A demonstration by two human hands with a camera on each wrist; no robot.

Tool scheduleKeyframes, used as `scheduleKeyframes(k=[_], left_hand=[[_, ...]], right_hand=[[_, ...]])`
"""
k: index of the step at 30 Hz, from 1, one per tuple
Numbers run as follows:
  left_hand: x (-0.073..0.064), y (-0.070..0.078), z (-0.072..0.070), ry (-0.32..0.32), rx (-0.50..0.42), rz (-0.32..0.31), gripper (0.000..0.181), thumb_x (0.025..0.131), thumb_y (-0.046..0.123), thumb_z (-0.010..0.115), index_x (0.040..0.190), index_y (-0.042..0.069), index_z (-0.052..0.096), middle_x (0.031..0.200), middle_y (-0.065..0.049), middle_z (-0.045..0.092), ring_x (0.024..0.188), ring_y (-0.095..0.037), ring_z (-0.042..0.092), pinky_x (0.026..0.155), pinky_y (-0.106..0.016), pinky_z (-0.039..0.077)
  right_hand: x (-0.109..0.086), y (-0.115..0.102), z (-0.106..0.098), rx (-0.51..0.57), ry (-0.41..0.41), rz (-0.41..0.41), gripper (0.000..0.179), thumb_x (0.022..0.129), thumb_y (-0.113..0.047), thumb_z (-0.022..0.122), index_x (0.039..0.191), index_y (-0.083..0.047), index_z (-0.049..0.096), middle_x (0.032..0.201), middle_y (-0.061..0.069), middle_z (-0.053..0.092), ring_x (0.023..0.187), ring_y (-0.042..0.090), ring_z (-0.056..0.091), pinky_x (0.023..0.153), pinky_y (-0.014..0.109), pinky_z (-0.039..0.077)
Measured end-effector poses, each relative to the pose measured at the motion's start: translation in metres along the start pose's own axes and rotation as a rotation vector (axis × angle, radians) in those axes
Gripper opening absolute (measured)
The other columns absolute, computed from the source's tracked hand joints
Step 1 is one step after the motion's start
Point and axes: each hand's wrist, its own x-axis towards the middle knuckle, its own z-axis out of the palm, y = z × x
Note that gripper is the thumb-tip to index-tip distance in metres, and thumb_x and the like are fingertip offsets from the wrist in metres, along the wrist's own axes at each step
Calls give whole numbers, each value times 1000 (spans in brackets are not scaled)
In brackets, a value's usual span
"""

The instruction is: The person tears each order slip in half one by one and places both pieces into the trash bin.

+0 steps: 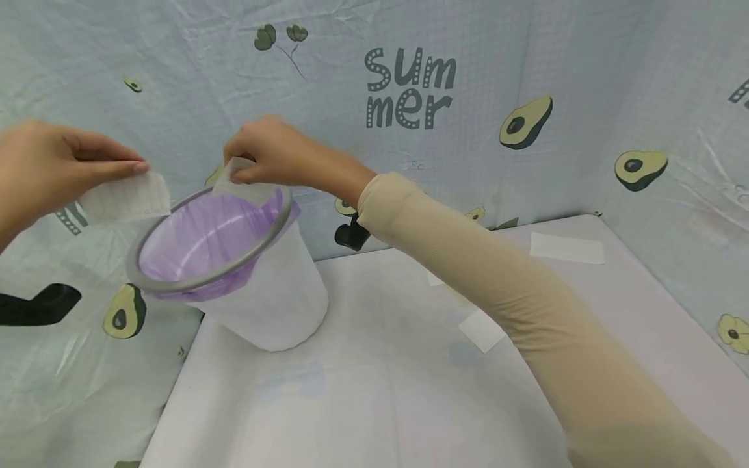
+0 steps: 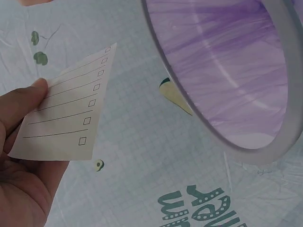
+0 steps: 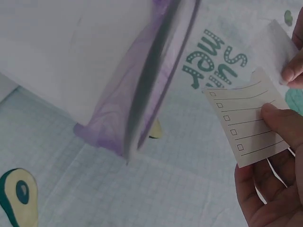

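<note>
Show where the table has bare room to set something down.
The tabletop looks bare in front, between bin and beige sleeve, and at right, between sleeve, far slip and patterned cloth. Crowded: around the gray rim, where left grip and right grip hold paper slips, and beside the sleeve, where other slips lie.

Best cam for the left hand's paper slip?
Left wrist: the paper slip is largest there, ruled lines and checkboxes clear. Head shows it pinched by the left hand near the bin, lines faint. Right wrist catches part, upper right, no lines discernible.
</note>
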Motion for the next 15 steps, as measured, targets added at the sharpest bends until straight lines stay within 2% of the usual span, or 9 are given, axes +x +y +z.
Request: scheduleKeyframes(k=[3,6,8,11,15], left_hand=[[5,1,0,-37,3,-41,51,99,39,67,121,-7,70,108,-33,69,59,-13,51,48,-21,39],[8,1,2,-43,-10,-52,53,99,41,67,123,-5,69,109,-32,69,59,-15,52,48,-22,41],[8,-1,6,-50,-21,-48,53,98,42,67,122,-5,70,108,-30,71,60,-9,52,48,-21,41],[9,-3,11,-63,-51,-31,52,97,41,69,120,-6,71,102,-26,74,60,-3,52,50,-19,42],[12,-7,20,-95,-64,-16,53,98,42,67,122,-5,70,109,-28,72,62,-2,53,51,-19,43]], right_hand=[[12,-7,0,-19,-51,26,16,99,-20,63,108,-16,76,85,-8,55,79,7,42,74,20,32],[23,-13,0,-40,-86,31,19,100,-24,64,114,-17,75,92,-8,57,84,6,43,77,19,34],[30,-17,2,-55,-106,14,19,100,-27,65,114,-18,74,93,-8,56,85,6,43,78,18,34],[36,-22,7,-57,-119,-15,11,100,-28,65,105,-20,71,88,-8,53,83,6,42,76,18,31],[39,-26,14,-35,-118,-24,7,100,-28,66,97,-21,68,86,-9,52,81,6,41,75,18,31]])
